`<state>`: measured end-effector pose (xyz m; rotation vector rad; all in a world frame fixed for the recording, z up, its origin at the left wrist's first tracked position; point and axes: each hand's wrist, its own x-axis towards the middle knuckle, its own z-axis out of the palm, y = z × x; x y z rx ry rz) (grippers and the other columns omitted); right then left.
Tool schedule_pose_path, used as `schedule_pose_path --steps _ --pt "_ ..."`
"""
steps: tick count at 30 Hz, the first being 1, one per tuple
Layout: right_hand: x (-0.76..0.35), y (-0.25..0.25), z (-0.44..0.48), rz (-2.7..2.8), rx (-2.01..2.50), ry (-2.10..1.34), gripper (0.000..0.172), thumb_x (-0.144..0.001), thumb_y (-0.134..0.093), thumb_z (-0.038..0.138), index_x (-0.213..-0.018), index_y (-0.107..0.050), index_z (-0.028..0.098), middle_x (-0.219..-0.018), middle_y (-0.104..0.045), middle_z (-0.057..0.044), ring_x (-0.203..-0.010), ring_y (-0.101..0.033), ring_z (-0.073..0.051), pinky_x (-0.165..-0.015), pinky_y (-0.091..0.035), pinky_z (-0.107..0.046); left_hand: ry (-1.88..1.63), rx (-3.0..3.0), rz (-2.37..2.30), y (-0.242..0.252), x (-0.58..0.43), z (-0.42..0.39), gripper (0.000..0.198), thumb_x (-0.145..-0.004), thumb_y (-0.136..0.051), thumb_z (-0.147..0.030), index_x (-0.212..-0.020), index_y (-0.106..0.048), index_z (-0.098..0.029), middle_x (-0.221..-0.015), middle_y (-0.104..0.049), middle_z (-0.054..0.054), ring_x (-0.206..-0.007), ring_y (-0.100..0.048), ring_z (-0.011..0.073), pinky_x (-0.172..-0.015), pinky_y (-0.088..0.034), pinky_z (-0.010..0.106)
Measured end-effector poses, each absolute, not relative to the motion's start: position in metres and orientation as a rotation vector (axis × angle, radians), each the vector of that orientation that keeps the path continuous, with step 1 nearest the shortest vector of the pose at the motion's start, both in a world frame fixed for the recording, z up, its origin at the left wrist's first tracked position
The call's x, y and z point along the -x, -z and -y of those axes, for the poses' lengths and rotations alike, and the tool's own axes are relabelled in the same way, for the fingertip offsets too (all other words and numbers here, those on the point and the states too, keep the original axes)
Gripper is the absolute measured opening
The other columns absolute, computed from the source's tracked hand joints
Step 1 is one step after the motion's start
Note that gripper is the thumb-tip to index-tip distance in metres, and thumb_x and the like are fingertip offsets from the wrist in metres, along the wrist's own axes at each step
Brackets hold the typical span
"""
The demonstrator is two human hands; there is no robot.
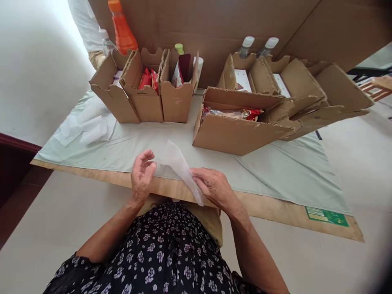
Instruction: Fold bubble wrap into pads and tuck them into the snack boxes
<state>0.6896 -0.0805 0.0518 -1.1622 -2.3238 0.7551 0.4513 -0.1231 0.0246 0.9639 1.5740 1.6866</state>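
Note:
A thin, translucent white plastic bag [180, 165] is pinched between the thumb and fingers of my right hand [211, 185], over the front edge of the table. It hangs slanted, with its wider end up and to the left. My left hand [142, 173] is raised to the left of the bag, apart from it, with curved, parted fingers and nothing in them. Several similar white bags [92, 122] lie in a loose pile on the cloth at the left.
Several cardboard bins [176, 102] holding packets and boxes stand along the back, with one long bin [235, 136] nearer on the right. An orange bottle [123, 34] and clear bottles [246, 47] stand behind them. A tall cardboard panel [202, 28] closes the back. Another person's sleeve [84, 24] shows at upper left.

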Motion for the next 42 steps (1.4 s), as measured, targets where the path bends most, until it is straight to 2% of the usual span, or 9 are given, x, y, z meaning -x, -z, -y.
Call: schedule_pose_path --steps 5,8,11,16,21,26,31,36,42 --pt "-0.679 -0.066 0.094 2.504 0.971 -0.603 0.031 -0.102 -0.050 0.019 -0.115 -0.077 0.025 -0.087 -0.079 -0.003 -0.078 -0.069 -0.018 -0.078 -0.048 -0.031 -1.362 -1.294 -1.673 -0.033 -0.446 0.136 0.063 -0.081 -0.074 -0.042 -0.138 -0.057 -0.023 -0.143 -0.061 0.013 -0.130 -0.061 0.0301 -0.105 -0.053 0.047" --pt "-0.690 -0.059 0.080 2.277 1.111 -0.730 0.028 -0.101 -0.053 0.026 -0.115 -0.077 0.024 -0.102 -0.082 -0.004 -0.087 -0.073 -0.020 -0.082 -0.052 -0.031 -1.057 -1.389 -1.789 -0.028 -0.436 0.136 0.054 -0.080 -0.070 -0.034 -0.132 -0.062 -0.021 -0.122 -0.072 0.011 -0.115 -0.068 0.0276 -0.100 -0.055 0.045" --pt "-0.707 -0.042 0.042 2.166 1.358 -0.742 0.024 -0.095 -0.058 0.030 -0.108 -0.078 0.023 -0.096 -0.082 -0.004 -0.084 -0.075 -0.023 -0.077 -0.053 -0.033 -0.829 -1.419 -1.773 -0.024 -0.432 0.135 0.041 -0.083 -0.063 -0.030 -0.121 -0.068 -0.018 -0.097 -0.077 0.007 -0.091 -0.072 0.0230 -0.086 -0.059 0.039" --pt "-0.719 -0.012 0.005 2.087 1.510 -0.196 0.033 -0.093 -0.059 0.039 -0.111 -0.076 0.018 -0.110 -0.080 -0.013 -0.099 -0.072 -0.032 -0.087 -0.052 -0.044 -0.523 -1.584 -1.689 -0.032 -0.443 0.136 0.032 -0.087 -0.061 -0.028 -0.117 -0.070 -0.020 -0.089 -0.079 0.002 -0.077 -0.072 0.0201 -0.076 -0.058 0.035" --pt "-0.694 0.000 0.048 2.013 1.320 0.048 0.033 -0.101 -0.054 0.036 -0.122 -0.071 0.018 -0.127 -0.074 -0.015 -0.113 -0.067 -0.032 -0.097 -0.048 -0.047 -0.547 -1.909 -1.813 -0.034 -0.453 0.128 0.030 -0.094 -0.059 -0.024 -0.121 -0.070 -0.016 -0.115 -0.076 0.012 -0.106 -0.072 0.0269 -0.095 -0.058 0.043" --pt "-0.648 0.015 0.078 2.397 1.212 -0.204 0.043 -0.101 -0.048 0.028 -0.141 -0.061 0.018 -0.152 -0.059 -0.016 -0.138 -0.054 -0.031 -0.107 -0.045 -0.047 -0.374 -2.360 -1.736 -0.008 -0.462 0.111 0.051 -0.101 -0.053 -0.030 -0.149 -0.051 -0.014 -0.162 -0.047 0.018 -0.155 -0.038 0.0323 -0.125 -0.034 0.053" --pt "-0.701 0.032 0.086 2.513 1.408 -0.190 0.051 -0.103 -0.049 0.040 -0.148 -0.056 0.017 -0.158 -0.053 -0.016 -0.148 -0.045 -0.033 -0.117 -0.038 -0.051 -0.136 -2.420 -1.684 0.013 -0.455 0.113 0.061 -0.104 -0.048 -0.043 -0.158 -0.040 -0.016 -0.171 -0.032 0.017 -0.161 -0.025 0.0340 -0.130 -0.017 0.058" --pt "-0.739 0.013 0.099 2.229 1.649 -0.098 0.049 -0.106 -0.042 0.038 -0.148 -0.056 0.016 -0.155 -0.055 -0.020 -0.146 -0.046 -0.037 -0.112 -0.040 -0.057 -0.336 -2.352 -1.661 0.005 -0.461 0.114 0.059 -0.103 -0.049 -0.040 -0.157 -0.039 -0.018 -0.172 -0.029 0.019 -0.162 -0.022 0.0349 -0.130 -0.014 0.060" --pt "-0.671 0.009 0.060 2.456 1.359 -0.325 0.045 -0.102 -0.048 0.029 -0.145 -0.059 0.021 -0.160 -0.052 -0.014 -0.150 -0.043 -0.031 -0.118 -0.037 -0.053 -0.333 -2.290 -1.688 0.005 -0.480 0.086 0.060 -0.100 -0.055 -0.041 -0.155 -0.044 -0.019 -0.171 -0.032 0.019 -0.162 -0.022 0.0377 -0.129 -0.012 0.065"
